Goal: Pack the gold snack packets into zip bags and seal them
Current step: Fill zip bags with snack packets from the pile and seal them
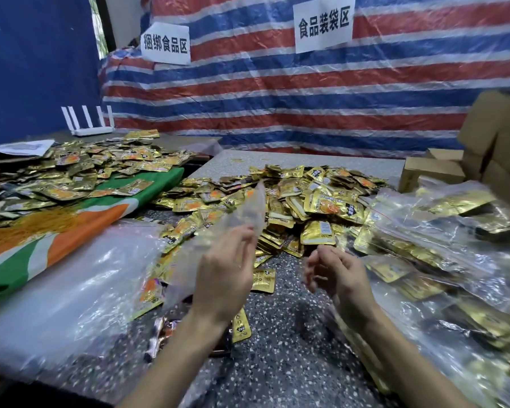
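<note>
A big heap of gold snack packets (301, 201) covers the middle of the speckled table (283, 348). My left hand (224, 275) holds an empty clear zip bag (236, 219) that sticks up and away over the heap. My right hand (336, 275) hovers beside it, fingers curled and apart, with nothing in it. Filled zip bags (442, 248) of gold packets lie stacked at the right. A pile of empty clear bags (80, 278) lies at the left.
A second heap of gold packets (71, 169) rests on a green, orange and white cloth (42, 245) at the left. Cardboard boxes (489, 154) stand at the back right. A white router (92, 122) sits at the back left. A striped tarp (277, 83) with paper signs forms the wall.
</note>
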Motion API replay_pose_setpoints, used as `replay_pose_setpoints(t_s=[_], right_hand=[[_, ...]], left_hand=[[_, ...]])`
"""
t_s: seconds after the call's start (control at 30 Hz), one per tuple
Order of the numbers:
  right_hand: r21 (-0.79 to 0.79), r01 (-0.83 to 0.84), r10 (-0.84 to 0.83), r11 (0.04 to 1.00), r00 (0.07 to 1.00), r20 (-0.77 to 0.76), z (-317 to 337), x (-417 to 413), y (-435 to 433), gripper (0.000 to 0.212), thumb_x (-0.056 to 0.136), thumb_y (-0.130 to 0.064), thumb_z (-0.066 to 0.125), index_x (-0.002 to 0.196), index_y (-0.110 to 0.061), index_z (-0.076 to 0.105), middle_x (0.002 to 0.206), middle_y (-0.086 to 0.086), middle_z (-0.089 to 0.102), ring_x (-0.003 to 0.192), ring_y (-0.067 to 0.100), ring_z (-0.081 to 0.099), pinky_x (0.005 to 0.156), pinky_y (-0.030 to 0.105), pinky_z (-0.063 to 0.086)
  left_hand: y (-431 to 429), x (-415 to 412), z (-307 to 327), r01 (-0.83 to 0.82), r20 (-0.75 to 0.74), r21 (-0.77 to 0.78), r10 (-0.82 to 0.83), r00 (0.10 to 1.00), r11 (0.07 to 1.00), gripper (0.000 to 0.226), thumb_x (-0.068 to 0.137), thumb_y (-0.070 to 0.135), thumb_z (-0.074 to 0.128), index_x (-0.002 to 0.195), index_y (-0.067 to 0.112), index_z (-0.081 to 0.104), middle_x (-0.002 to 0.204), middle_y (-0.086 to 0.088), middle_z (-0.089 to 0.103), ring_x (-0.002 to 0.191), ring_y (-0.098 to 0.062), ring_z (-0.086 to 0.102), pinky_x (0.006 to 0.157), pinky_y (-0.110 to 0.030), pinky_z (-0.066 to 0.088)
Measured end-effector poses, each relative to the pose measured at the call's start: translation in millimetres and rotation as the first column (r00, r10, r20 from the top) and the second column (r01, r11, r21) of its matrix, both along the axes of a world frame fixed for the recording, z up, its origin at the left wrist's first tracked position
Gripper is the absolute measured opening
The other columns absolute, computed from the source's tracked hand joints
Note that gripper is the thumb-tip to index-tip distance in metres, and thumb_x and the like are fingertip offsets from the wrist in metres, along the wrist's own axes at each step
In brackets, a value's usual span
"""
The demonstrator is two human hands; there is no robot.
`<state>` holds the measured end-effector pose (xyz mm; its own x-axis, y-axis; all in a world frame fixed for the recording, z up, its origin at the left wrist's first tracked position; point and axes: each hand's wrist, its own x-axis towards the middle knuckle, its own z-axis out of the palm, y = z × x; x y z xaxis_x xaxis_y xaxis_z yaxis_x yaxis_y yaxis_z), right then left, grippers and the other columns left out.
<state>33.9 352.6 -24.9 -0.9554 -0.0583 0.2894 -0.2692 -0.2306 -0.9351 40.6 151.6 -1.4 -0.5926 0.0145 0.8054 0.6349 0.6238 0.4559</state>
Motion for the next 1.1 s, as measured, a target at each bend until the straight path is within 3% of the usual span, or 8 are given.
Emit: replay_pose_setpoints(t_s=[0.13,0.4,0.5,0.6,0.8,0.97,1.03,1.1], right_hand=[[0.004,0.003,-0.004,1.0,0.997,0.076,5.5,-3.7,7.0,0.055,0.066,-0.074,0.072,0.064,-0.02,0.067,0.059,0.005,0.057,0.048,0.017,0.05,0.042,0.024,0.039],[0.164,-0.004,-0.021,0.986,0.988,0.151,3.5,-9.2,14.5,0.032,0.078,-0.034,0.069,0.068,-0.004,0.06,0.058,0.011,0.055,0.046,0.019,0.049,0.04,0.025,0.039],[0.245,-0.033,0.0,0.969,0.991,0.133,6.0,-6.7,13.9,0.031,0.075,-0.025,0.067,0.075,0.006,0.063,0.065,0.022,0.053,0.05,0.022,0.052,0.044,0.029,0.043],[0.363,-0.133,0.106,0.922,0.99,0.093,8.4,-1.5,13.6,0.018,0.084,-0.018,0.072,0.084,0.0,0.073,0.076,0.028,0.064,0.053,0.02,0.056,0.045,0.026,0.046],[0.568,-0.252,0.211,0.784,0.968,0.138,10.9,3.4,12.1,0.02,0.089,-0.017,0.069,0.079,0.0,0.069,0.065,0.013,0.063,0.051,0.017,0.06,0.048,0.023,0.048],[0.397,0.019,-0.073,0.918,0.99,0.119,16.8,1.3,18.9,0.022,0.084,-0.01,0.061,0.063,-0.013,0.062,0.054,0.012,0.055,0.039,0.017,0.048,0.038,0.027,0.037],[0.349,0.152,-0.164,0.925,0.986,0.006,17.6,1.6,20.1,0.012,0.08,-0.014,0.065,0.08,-0.025,0.062,0.071,0.008,0.062,0.051,0.018,0.052,0.044,0.03,0.045],[0.445,0.274,-0.18,0.853,0.953,-0.242,17.6,3.4,20.2,0.051,0.07,-0.01,0.062,0.11,-0.042,0.06,0.101,-0.003,0.065,0.073,0.013,0.06,0.061,0.026,0.055]], left_hand=[[51.0,0.2,-23.1,0.199,-0.046,-0.153,-0.208,0.977,0.968,0.02,0.093,0.011,0.057,0.104,0.0,0.07,0.119,-0.013,0.07,0.108,-0.021,0.068,0.096,-0.03,0.054],[51.8,-10.5,-57.2,0.231,-0.127,-0.205,-0.26,0.957,0.951,0.022,0.087,0.015,0.061,0.104,0.009,0.073,0.112,0.0,0.073,0.104,-0.01,0.066,0.095,-0.028,0.051],[48.2,-3.9,-55.3,0.338,0.087,0.117,-0.349,0.933,0.934,0.02,0.091,0.033,0.057,0.093,0.021,0.072,0.103,0.014,0.071,0.099,-0.003,0.064,0.088,-0.021,0.049],[48.4,-3.7,-51.0,0.353,0.279,0.497,-0.532,0.8,0.793,0.035,0.089,0.051,0.05,0.082,0.022,0.067,0.081,0.006,0.066,0.077,-0.008,0.061,0.072,-0.019,0.048],[47.4,-7.0,-48.5,0.375,0.324,0.538,-0.595,0.735,0.755,0.026,0.083,0.039,0.06,0.065,0.02,0.058,0.064,0.001,0.054,0.061,-0.013,0.05,0.058,-0.024,0.042],[37.9,-11.0,-45.9,0.289,0.249,0.714,-0.616,0.747,0.638,0.029,0.077,0.035,0.062,0.059,0.013,0.055,0.06,-0.009,0.051,0.049,-0.022,0.053,0.05,-0.036,0.046],[35.1,-12.0,-45.9,0.271,0.241,0.757,-0.64,0.729,0.595,0.026,0.074,0.033,0.062,0.058,0.014,0.055,0.058,-0.009,0.051,0.045,-0.025,0.052,0.05,-0.039,0.045],[36.7,-13.0,-46.0,0.255,0.252,0.773,-0.651,0.717,0.58,0.027,0.072,0.032,0.063,0.057,0.012,0.053,0.058,-0.008,0.049,0.046,-0.024,0.049,0.053,-0.045,0.044]])
